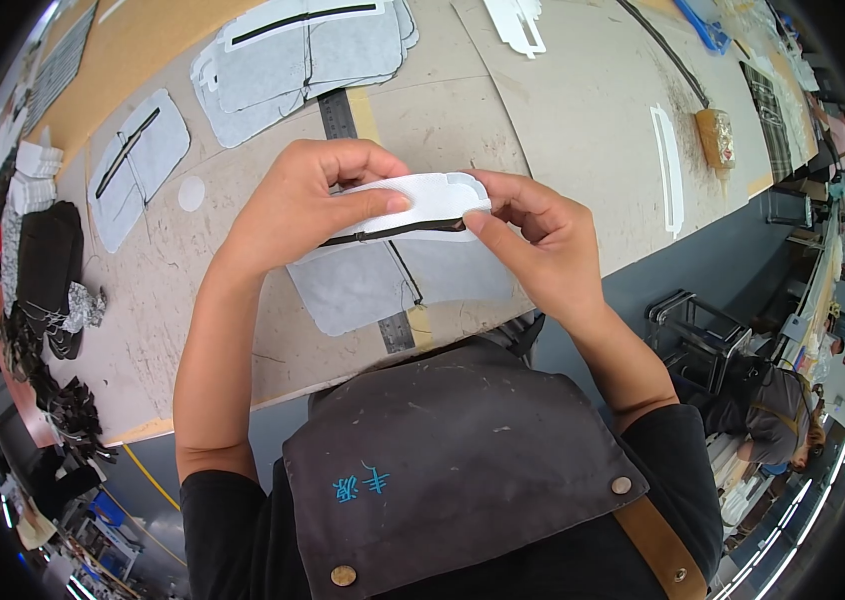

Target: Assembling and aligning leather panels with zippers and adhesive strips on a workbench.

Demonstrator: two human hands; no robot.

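Note:
A pale grey fabric panel [343,292] is held up between my hands over the near part of the table. Its upper part folds over, showing a white strip [431,200] with a rounded end and a black edging [383,234] along the fold. My left hand [293,205] pinches the white strip, thumb on top and fingers behind. At the strip's right end, my right hand [548,235] grips the panel between thumb and fingers, thumb against the black edging. A dark seam runs down the hanging part. Fingers behind the panel are partly hidden.
Similar panels lie in a stack [343,75] at the far side, and a single one [168,150] to the left. A dark ruler [398,333] passes beneath my work. At right are a white slotted frame [668,170] and a yellow block [715,138]. Dark scraps [68,400] fill the left edge.

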